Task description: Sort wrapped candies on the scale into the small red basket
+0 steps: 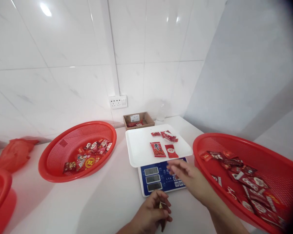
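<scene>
A blue electronic scale (158, 178) with a white weighing tray (139, 146) stands in the middle of the white counter. Several red snack packets (164, 147) lie on the tray. My right hand (185, 177) reaches over the scale's keypad, fingers stretched out and blurred, holding nothing. My left hand (152, 213) rests on the counter in front of the scale, fingers curled around something small and yellowish that I cannot make out. A red basket (278, 156) at the right holds several dark red packets (246, 182).
A red mesh basket (63, 143) with mixed red packets (88, 157) sits at the left. A red plastic bag (13, 152) and another red basket's rim (0, 188) are at the far left. A small cardboard box (138, 119) and a wall socket (118, 101) are behind the scale.
</scene>
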A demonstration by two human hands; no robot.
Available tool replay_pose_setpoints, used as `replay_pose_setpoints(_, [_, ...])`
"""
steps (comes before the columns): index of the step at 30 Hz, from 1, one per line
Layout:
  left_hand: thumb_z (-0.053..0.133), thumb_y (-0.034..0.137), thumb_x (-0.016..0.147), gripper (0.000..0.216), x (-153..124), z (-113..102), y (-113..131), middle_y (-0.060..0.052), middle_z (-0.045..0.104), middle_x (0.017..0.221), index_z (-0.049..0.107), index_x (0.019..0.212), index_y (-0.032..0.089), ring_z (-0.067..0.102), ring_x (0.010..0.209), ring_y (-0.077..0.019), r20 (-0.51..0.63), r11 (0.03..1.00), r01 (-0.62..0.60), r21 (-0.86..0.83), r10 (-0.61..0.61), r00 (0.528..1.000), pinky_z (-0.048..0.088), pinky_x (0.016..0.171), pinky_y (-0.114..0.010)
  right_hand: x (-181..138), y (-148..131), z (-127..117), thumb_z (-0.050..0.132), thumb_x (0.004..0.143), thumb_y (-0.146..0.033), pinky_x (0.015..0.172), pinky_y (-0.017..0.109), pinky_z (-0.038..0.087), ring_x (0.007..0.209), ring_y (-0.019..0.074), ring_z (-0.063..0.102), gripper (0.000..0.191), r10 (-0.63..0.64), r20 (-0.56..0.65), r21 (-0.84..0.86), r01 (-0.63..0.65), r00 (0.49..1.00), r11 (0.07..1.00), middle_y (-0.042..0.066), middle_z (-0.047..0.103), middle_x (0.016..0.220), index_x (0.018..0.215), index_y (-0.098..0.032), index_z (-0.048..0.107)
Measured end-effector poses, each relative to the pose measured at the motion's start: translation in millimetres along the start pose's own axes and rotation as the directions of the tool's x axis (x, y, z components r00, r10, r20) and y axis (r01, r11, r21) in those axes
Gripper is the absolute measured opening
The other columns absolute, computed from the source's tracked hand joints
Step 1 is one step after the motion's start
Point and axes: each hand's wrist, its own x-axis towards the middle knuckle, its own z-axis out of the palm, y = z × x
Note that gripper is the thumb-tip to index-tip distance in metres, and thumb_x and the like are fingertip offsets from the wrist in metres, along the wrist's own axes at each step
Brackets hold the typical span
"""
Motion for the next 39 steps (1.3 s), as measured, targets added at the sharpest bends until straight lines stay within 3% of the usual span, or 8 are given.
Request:
replay_pose_setpoints(4, [0.070,0.036,0.069,0.034,-1,-1,-2,0.000,0.054,0.079,0.048,0.088,0.018,0.055,0.073,-0.0118,-0.018,0.995,-0.088,0.054,0.089,0.996,0.040,0.066,-0.026,-36,11,6,0.049,0.081,-0.033,0.059,0.025,0.043,0.065,0.0155,0.056,0.022,0.041,0.245,-0.280,0.030,0.969,0.960,0.000,0.062,0.065,0.065,-0.020,0.057])
replay_pose_setpoints(9, [0.054,0.049,0.080,0.034,-6,0,3,-0.005,0.057,0.091,0.044,0.089,0.018,0.052,0.077,-0.0132,0.017,0.930,-0.175,0.324,0.179,0.984,0.038,0.070,-0.028,-64,39,22,0.056,0.075,-0.030,0.064,0.025,0.043,0.071,0.0175,0.059,0.011,0.141,0.379,-0.325,-0.011,0.914,0.946,0.001,0.068,0.079,0.078,-0.020,0.061])
replay_pose_setpoints(15, [0.053,0.048,0.081,0.031,-11,9,10,-0.001,0.053,0.082,0.043,0.087,0.020,0.052,0.078,-0.0145,0.098,0.909,-0.231,0.347,0.210,0.973,0.039,0.073,-0.030,-67,45,33,0.042,0.084,-0.037,0.063,0.025,0.044,0.069,0.0167,0.057,0.024,0.122,0.297,-0.140,-0.083,0.947,0.987,0.001,0.062,0.073,0.079,-0.020,0.057])
replay_pose_setpoints(21, [0.064,0.043,0.074,0.032,-7,3,7,0.000,0.053,0.073,0.048,0.084,0.016,0.048,0.070,-0.0122,0.011,0.914,-0.207,0.348,0.217,0.976,0.036,0.068,-0.026,-64,41,22,0.038,0.087,-0.039,0.060,0.025,0.042,0.063,0.0153,0.055,0.031,0.150,0.281,-0.217,-0.089,0.948,0.972,-0.001,0.057,0.063,0.066,-0.020,0.051])
replay_pose_setpoints(25, [0.067,0.040,0.072,0.031,-8,0,6,0.002,0.051,0.066,0.048,0.075,0.015,0.046,0.065,-0.0107,-0.035,0.913,-0.187,0.363,0.214,0.976,0.034,0.064,-0.024,-67,39,20,0.044,0.085,-0.038,0.067,0.026,0.044,0.074,0.0167,0.059,0.022,0.135,0.297,-0.148,-0.095,0.945,0.984,0.000,0.064,0.077,0.081,-0.021,0.057])
replay_pose_setpoints(31, [0.068,0.043,0.069,0.036,-10,5,5,0.001,0.052,0.065,0.048,0.079,0.015,0.046,0.060,-0.0092,0.030,0.921,-0.133,0.367,0.131,0.991,0.035,0.059,-0.023,-69,37,17,0.047,0.084,-0.037,0.065,0.025,0.044,0.071,0.0167,0.058,0.023,0.106,0.276,-0.172,-0.060,0.955,0.983,0.000,0.063,0.072,0.074,-0.020,0.058])
replay_pose_setpoints(35, [0.068,0.049,0.067,0.043,-11,8,5,0.000,0.053,0.071,0.047,0.086,0.016,0.049,0.060,-0.0100,0.077,0.930,-0.077,0.361,0.053,0.996,0.037,0.057,-0.024,-68,32,-2,0.047,0.082,-0.042,0.062,0.026,0.045,0.069,0.0182,0.059,0.025,0.088,0.158,-0.251,-0.046,0.983,0.967,0.001,0.064,0.069,0.074,-0.022,0.059])
replay_pose_setpoints(39, [0.071,0.047,0.064,0.045,-12,9,7,0.000,0.053,0.070,0.051,0.087,0.014,0.050,0.062,-0.0095,0.076,0.924,0.003,0.382,-0.035,0.996,0.037,0.061,-0.024,-66,32,-49,0.050,0.071,-0.055,0.056,0.030,0.047,0.059,0.0204,0.059,0.036,0.084,-0.215,-0.355,-0.158,0.973,0.922,0.004,0.065,0.067,0.085,-0.024,0.062])
